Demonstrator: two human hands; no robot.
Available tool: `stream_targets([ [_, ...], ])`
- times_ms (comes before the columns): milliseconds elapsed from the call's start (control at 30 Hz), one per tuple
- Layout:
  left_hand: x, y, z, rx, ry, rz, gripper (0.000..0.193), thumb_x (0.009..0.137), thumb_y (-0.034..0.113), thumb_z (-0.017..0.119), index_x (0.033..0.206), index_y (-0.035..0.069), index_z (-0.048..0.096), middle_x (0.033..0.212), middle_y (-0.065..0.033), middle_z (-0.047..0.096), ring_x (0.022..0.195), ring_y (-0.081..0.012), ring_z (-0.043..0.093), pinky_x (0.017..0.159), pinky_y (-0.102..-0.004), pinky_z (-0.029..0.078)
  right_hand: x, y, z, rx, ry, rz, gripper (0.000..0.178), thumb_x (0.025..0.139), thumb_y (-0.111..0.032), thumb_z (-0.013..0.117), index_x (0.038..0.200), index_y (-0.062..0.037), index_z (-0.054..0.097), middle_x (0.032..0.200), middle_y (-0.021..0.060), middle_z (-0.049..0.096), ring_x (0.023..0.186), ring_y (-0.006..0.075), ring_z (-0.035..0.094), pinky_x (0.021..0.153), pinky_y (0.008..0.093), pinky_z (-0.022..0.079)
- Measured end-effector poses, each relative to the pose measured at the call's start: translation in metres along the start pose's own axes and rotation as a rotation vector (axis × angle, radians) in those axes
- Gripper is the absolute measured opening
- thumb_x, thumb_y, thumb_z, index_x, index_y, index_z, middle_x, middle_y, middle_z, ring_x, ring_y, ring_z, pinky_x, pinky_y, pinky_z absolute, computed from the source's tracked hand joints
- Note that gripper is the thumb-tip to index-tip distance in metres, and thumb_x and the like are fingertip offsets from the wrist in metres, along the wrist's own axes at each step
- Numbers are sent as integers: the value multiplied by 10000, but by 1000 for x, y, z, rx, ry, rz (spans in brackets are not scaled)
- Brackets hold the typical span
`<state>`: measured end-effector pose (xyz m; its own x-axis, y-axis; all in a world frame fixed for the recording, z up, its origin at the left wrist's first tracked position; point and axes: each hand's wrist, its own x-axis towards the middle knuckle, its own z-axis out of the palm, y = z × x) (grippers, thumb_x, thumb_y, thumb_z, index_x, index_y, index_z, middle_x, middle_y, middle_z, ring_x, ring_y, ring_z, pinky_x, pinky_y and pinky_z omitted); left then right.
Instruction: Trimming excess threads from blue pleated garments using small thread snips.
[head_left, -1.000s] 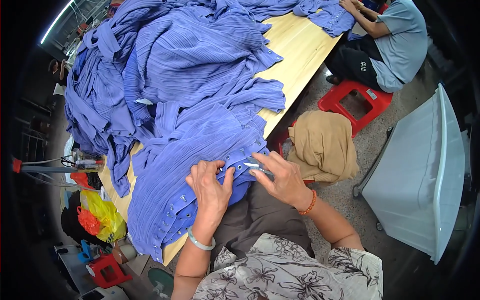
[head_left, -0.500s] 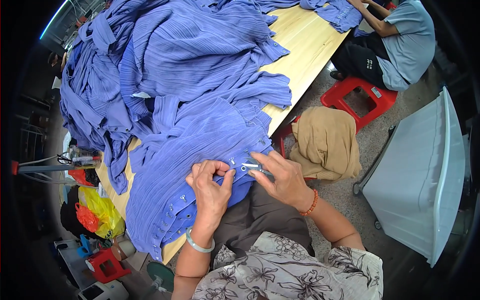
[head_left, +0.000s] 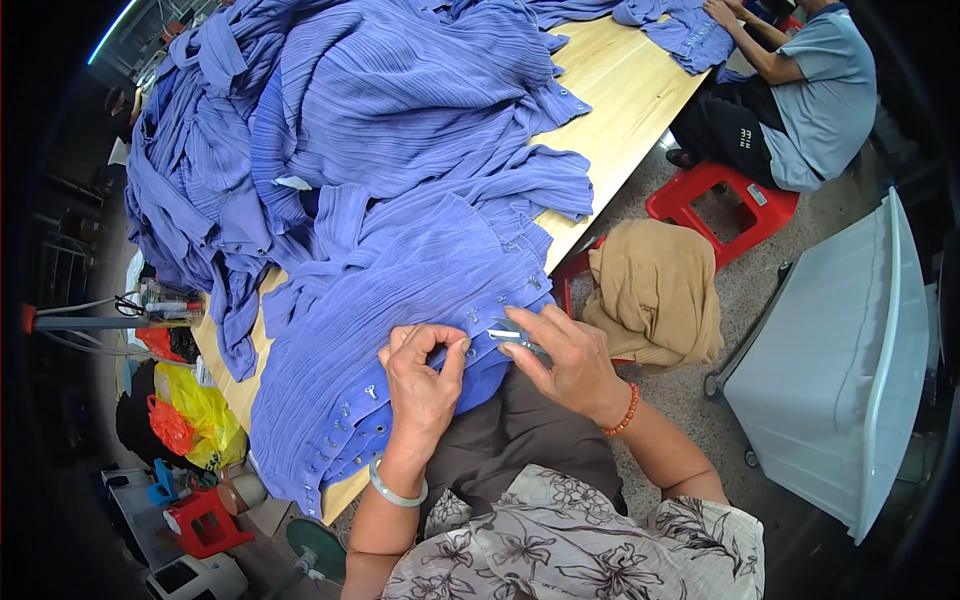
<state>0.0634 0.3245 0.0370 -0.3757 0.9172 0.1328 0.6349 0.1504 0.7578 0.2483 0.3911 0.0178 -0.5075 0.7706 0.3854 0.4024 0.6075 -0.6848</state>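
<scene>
A blue-violet ribbed knit garment [head_left: 340, 330] lies over the table's near edge and my lap. Along its band runs a row of small metal eyelets and pale thread bits. My left hand [head_left: 420, 375] is closed over this band, thumb and forefinger pinched together; whatever sits between the tips is too small to make out. Just right of it, my right hand [head_left: 568, 362] grips small metal thread snips [head_left: 507, 335], their tip end pointing left above the band. A short gap separates the snips from my left fingertips.
More blue-violet garments [head_left: 390, 100] heap over the wooden table [head_left: 620, 80]. To the right are folded tan cloth [head_left: 655, 290], a red stool [head_left: 725, 215] and a pale wheeled bin [head_left: 820, 370]. A co-worker [head_left: 825, 90] sits far right. Yellow bag [head_left: 205, 415] at left.
The snips have turned slightly in my right hand and show more dark metal. My left hand stays pinched, while the band has shifted a little beneath it. The whole view has moved slightly.
</scene>
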Motion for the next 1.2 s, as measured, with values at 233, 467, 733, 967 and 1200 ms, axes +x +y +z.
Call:
stream_targets([
  [233, 0, 5, 8, 77, 70, -28, 117, 804, 116, 770, 894, 78, 706, 757, -15, 642, 821, -201, 566, 830, -374, 350, -1, 1, 1, -29, 6, -15, 395, 857, -220, 768, 1196, -53, 655, 847, 100, 589, 627, 275, 616, 553, 369, 488],
  [467, 5, 2, 23, 387, 86, 168, 121, 778, 91, 757, 887, 71, 708, 725, -27, 593, 808, -237, 536, 802, -400, 333, -3, 3, 1, -58, -1, -13, 383, 878, -248, 742, 1198, -58, 653, 845, 101, 590, 631, 295, 625, 559, 384, 500],
  [733, 4, -3, 26, 350, 140, 248, 91, 772, 48, 711, 843, 90, 670, 731, -23, 572, 813, -230, 530, 806, -399, 328, -3, 3, -1, -73, -2, -19, 384, 881, -245, 737, 1205, -58, 647, 837, 99, 583, 633, 294, 624, 557, 381, 500],
  [967, -7, 0, 5, 1, 43, 26, 83, 803, 35, 681, 859, 87, 648, 733, 8, 565, 791, -190, 529, 814, -366, 330, 1, -4, -5, -76, -5, -65, 393, 867, -232, 745, 1207, -60, 648, 821, 85, 570, 649, 266, 620, 573, 376, 497],
  [1200, -15, 7, -2, 324, 70, 147, 202, 776, 95, 769, 953, 98, 670, 787, -9, 549, 849, -210, 516, 821, -378, 316, 2, -3, -5, -92, -2, -74, 398, 865, -229, 745, 1210, -56, 648, 813, 79, 557, 658, 258, 615, 576, 374, 495],
])
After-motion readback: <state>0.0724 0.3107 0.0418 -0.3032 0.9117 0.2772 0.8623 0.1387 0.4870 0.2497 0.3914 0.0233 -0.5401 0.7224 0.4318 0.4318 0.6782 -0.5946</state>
